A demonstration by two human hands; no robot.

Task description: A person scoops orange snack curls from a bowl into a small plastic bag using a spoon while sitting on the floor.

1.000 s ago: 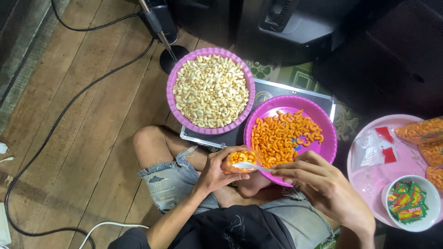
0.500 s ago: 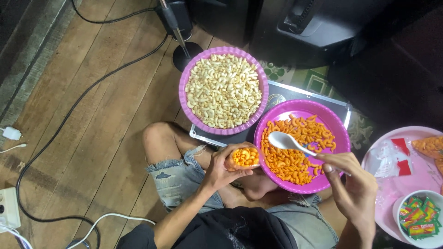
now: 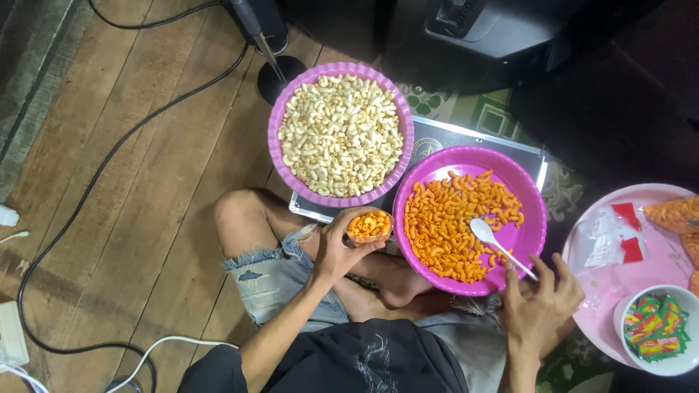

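My left hand (image 3: pixel 335 251) grips a small clear bag of orange macaroni snacks (image 3: pixel 369 225), held open-side up beside the purple plate of orange macaroni (image 3: pixel 536 218). A white plastic spoon (image 3: pixel 491 240) lies in that plate, its handle pointing at my right hand (image 3: pixel 539 302). My right hand hovers at the plate's near edge with fingers spread, just off the spoon handle's end. Behind sits a purple plate of pale macaroni snacks (image 3: pixel 271 135).
A pink tray (image 3: pixel 604 313) at right carries filled orange snack bags (image 3: pixel 673 215), a clear empty bag with red header (image 3: pixel 608 236) and a white bowl of small sachets (image 3: pixel 655 327). A metal case (image 3: pixel 437 138) lies under the plates. Cables cross the wooden floor (image 3: pixel 131 182).
My right hand carried the spoon from the small bag to the orange plate, laid it among the macaroni and let go. The left hand still holds the bag.
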